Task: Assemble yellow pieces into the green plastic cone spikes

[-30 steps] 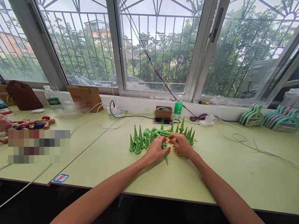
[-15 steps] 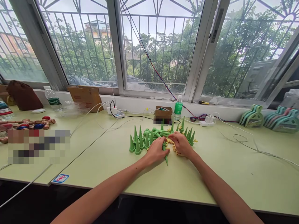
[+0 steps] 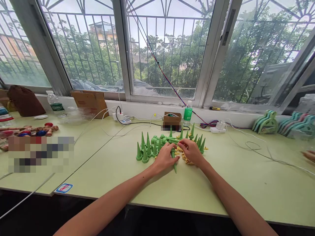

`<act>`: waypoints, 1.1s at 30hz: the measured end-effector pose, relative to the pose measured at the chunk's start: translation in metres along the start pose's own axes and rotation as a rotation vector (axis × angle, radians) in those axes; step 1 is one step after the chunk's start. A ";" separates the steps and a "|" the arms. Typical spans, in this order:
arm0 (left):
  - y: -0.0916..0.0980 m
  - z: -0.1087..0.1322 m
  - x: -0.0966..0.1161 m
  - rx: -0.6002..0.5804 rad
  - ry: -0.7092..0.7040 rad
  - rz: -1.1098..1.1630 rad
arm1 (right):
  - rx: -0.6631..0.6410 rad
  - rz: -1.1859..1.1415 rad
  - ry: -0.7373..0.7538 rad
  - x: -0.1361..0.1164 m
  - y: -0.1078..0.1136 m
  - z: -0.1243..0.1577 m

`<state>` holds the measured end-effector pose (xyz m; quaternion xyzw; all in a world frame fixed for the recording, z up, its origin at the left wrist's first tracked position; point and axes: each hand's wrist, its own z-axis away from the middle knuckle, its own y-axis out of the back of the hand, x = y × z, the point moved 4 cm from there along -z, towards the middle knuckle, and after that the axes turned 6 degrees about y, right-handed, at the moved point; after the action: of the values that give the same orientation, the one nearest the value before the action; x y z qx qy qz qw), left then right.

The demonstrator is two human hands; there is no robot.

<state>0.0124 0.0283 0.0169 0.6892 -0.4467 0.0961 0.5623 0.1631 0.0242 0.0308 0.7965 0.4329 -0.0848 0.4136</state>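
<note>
My left hand is closed around a green plastic watering spike, whose pointed end sticks out below my fingers toward the table's front. Close beside it, my right hand has its thumb and forefinger pinched together near the spike's upper end; whatever is between them is too small to make out. Under and beside my right hand lies a heap of small yellow parts. Several more green spikes stand points up to the left. Behind my hands, other green spikes lie on their sides.
A small cardboard box and a green-labelled bottle stand at the back. Cables and power strips run along the sill. Teal plastic pieces are at right, wooden toys at left. Another person's hand shows at the right edge.
My hands shift only slightly, the left still around the spike and the right still pinched. At the right edge another person's hand has come into view.
</note>
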 end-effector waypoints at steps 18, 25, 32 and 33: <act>0.008 -0.002 0.003 0.142 -0.012 0.083 | 0.048 -0.027 -0.055 -0.005 0.004 0.001; 0.007 -0.002 0.001 0.159 0.013 0.080 | 0.051 -0.046 -0.056 -0.005 0.004 0.002; 0.006 -0.003 -0.001 0.177 -0.015 0.104 | 0.027 -0.067 -0.036 -0.003 0.001 0.003; 0.006 -0.003 -0.001 0.181 -0.019 0.107 | 0.024 -0.073 -0.035 -0.003 0.001 0.003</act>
<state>0.0088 0.0316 0.0218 0.7133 -0.4776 0.1592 0.4877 0.1627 0.0195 0.0311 0.7834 0.4535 -0.1187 0.4081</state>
